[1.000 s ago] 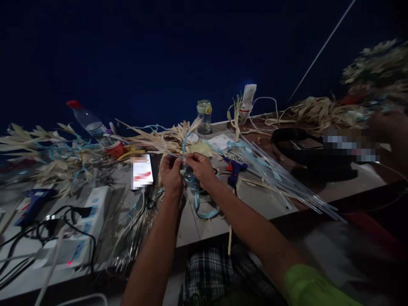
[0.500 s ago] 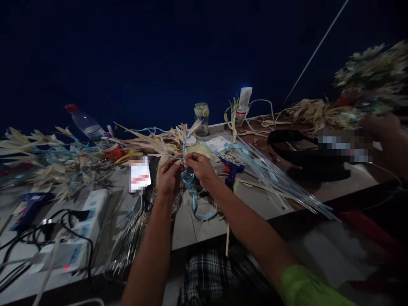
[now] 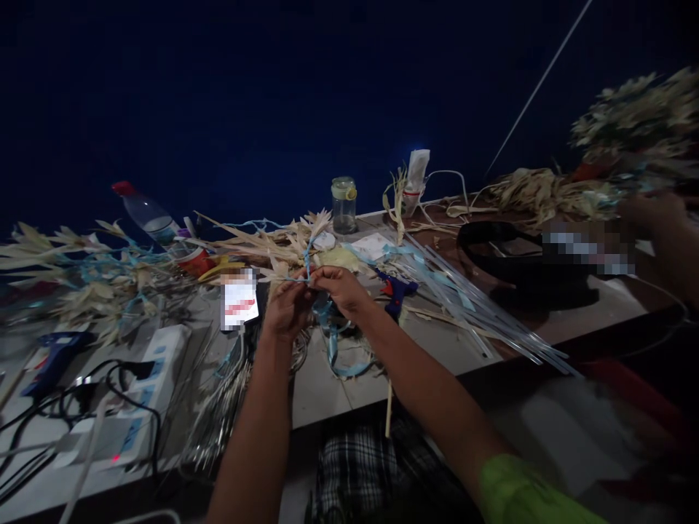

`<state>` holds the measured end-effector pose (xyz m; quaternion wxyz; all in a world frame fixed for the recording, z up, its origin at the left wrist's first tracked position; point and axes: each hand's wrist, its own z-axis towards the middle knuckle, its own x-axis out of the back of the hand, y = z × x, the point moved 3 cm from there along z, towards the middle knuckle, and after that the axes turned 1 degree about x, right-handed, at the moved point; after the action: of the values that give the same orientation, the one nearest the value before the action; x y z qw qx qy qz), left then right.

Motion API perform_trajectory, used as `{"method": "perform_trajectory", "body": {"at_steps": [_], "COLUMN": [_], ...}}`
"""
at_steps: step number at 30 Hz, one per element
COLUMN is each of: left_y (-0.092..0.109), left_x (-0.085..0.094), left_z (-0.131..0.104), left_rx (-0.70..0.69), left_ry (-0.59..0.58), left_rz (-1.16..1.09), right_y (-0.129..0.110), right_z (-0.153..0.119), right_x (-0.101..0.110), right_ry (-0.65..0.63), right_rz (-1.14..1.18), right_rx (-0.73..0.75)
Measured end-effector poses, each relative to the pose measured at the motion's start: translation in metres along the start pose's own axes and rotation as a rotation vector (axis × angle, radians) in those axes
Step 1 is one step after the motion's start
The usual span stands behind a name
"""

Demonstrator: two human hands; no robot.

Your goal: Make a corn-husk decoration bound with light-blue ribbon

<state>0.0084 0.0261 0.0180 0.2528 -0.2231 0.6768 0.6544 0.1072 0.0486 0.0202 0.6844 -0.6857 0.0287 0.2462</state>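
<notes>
A thin stem wrapped in light blue tape rises between my hands, with pale dried-husk flowers at its upper end. My left hand is closed, its fingers pinching the lower part of this stem. Right beside it my right hand also pinches the stem, fingertips nearly touching the left ones. The lowest bit of the stem is hidden by my fingers. Under my hands, a loose loop of light blue ribbon lies on the table.
A blue glue gun and clear glue sticks lie to the right. On the left are a lit phone, a power strip, another glue gun and more husk flowers. Another person's hand is at far right.
The flower stem has shifted slightly left and tilted. My left hand has turned and my fingers have come closer together. Both hands still pinch the stem.
</notes>
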Motion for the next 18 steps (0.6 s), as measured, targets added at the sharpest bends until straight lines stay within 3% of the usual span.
{"method": "perform_trajectory", "body": {"at_steps": [6, 10, 18], "left_y": [0.001, -0.001, -0.006], "left_x": [0.001, 0.001, 0.012], "left_z": [-0.004, -0.001, 0.007], "left_rx": [0.077, 0.027, -0.04], "left_ry": [-0.127, -0.09, 0.027], "left_rz": [-0.007, 0.021, 0.25], "right_y": [-0.003, -0.005, -0.006], "right_z": [-0.003, -0.002, 0.002], "right_x": [0.001, 0.003, 0.011], "right_ry": [-0.128, -0.125, 0.006], "right_rz": [0.078, 0.028, -0.27], "right_rx": [-0.097, -0.089, -0.018]}}
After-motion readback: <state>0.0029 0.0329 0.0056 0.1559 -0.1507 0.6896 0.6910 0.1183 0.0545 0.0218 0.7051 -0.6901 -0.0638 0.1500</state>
